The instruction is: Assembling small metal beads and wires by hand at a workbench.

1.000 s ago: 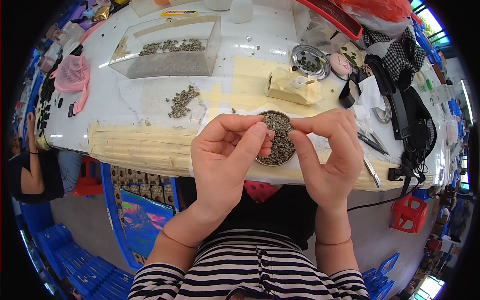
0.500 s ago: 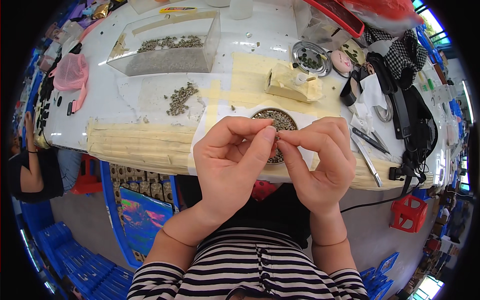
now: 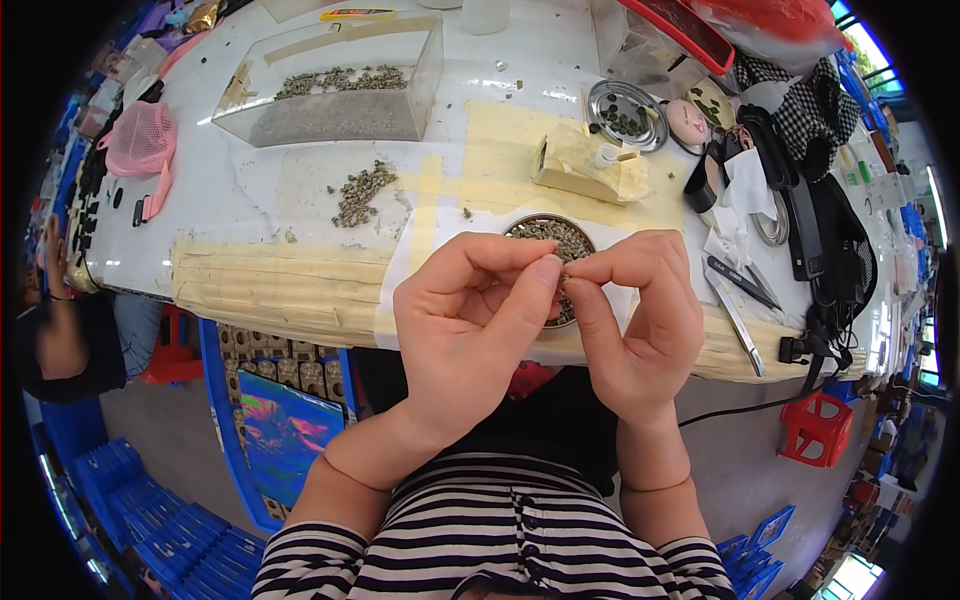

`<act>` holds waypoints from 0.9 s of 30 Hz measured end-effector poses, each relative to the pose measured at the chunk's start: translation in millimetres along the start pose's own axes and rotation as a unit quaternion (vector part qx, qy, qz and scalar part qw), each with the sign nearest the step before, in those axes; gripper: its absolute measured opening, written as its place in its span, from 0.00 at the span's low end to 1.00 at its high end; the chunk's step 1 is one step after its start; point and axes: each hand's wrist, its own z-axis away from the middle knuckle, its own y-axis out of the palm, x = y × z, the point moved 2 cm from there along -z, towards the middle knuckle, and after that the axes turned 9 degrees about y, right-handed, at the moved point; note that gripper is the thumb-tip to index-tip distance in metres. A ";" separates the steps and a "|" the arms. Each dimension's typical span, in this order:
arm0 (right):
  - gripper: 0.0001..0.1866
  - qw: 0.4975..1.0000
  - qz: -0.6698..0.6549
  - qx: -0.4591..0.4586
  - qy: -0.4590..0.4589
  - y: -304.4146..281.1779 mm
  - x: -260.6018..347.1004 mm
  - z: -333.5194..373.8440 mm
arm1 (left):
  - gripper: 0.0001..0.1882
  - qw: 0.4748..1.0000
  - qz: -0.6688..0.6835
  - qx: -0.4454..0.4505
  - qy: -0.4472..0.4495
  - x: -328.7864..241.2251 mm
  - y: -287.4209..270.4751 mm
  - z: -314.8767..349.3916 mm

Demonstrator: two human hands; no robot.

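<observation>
My left hand [image 3: 470, 335] and my right hand [image 3: 640, 325] meet over the near edge of the table, each closed in a pinch of thumb and forefinger. Something tiny sits between the touching fingertips, too small to name. Just behind and below them is a round dish [image 3: 590, 236] filled with small grey-brown metallic parts, partly covered by my hands. It stands on a white sheet [image 3: 400, 290]. A loose heap of similar small parts [image 3: 362, 195] lies on the table to the left.
A clear box [image 3: 340, 125] with more small parts stands behind the heap. Nearby is a tape-wrapped block [image 3: 590, 165]. To the right are a metal dish [image 3: 626, 115], tweezers [image 3: 735, 320] and black straps [image 3: 795, 220]. A pink mesh pouch [image 3: 140, 140] lies left; a person's arm [image 3: 62, 325] shows beyond.
My fingertips have shifted slightly to the right and stay pinched together. The other person's arm at the far left has moved and is blurred.
</observation>
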 end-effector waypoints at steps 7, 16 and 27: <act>0.08 0.996 -0.063 0.001 0.057 2.0 -3.5 4.8 | 0.07 1.000 0.004 0.008 -0.015 -0.4 -0.4 0.2; 0.06 0.992 -0.125 -0.015 0.023 -0.9 -5.5 11.0 | 0.08 1.000 -0.023 0.000 -0.009 0.6 -0.6 0.8; 0.05 0.968 -0.233 0.014 0.088 -0.6 -2.3 16.4 | 0.10 0.992 -0.108 0.022 0.062 3.2 -1.0 4.2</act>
